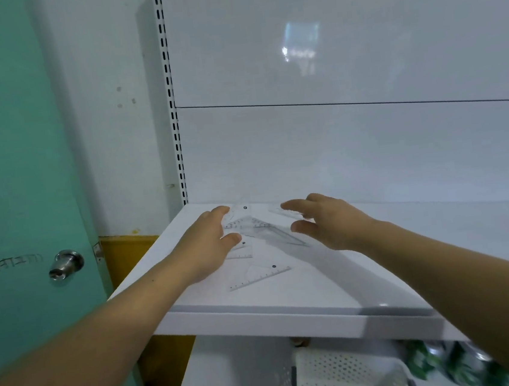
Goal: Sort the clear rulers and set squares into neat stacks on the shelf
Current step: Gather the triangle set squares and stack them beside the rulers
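Clear plastic set squares [260, 227] lie loosely overlapped on the white shelf [379, 261], between the left hand [204, 248] and the right hand [333, 223]. A lone set square [260, 276] lies apart, nearer the front edge. Both hands reach in with fingers spread and relaxed, gripping nothing. The pieces look thin, light, stiff and slippery. They are probably best slid together flat, then pinched by their edges.

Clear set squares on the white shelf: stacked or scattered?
Scattered: the clear plastic set squares lie flat, spread apart on the white shelf, not stacked.
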A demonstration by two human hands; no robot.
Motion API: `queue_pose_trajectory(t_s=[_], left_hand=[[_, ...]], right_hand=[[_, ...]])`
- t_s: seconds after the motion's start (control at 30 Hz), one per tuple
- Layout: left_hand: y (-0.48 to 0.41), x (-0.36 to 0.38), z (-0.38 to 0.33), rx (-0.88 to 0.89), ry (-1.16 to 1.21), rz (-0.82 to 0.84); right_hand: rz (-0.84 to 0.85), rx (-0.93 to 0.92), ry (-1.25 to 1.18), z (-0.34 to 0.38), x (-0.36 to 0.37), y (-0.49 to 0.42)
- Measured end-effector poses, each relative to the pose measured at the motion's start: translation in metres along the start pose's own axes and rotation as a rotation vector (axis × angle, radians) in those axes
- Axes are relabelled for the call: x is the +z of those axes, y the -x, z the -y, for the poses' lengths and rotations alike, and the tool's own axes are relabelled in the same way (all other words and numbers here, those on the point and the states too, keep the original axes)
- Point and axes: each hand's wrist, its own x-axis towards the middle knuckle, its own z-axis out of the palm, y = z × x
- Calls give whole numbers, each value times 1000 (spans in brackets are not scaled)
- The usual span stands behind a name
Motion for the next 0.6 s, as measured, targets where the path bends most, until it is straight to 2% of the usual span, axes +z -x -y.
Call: queue_pose_trajectory(t_s=[0.3,0.6], left_hand=[[3,45,-51,161,43,86],[17,131,-185,320,-3,209]], right_hand=[[-22,244,27,-47,-17,81],[-63,406,73,-142,-73,212]])
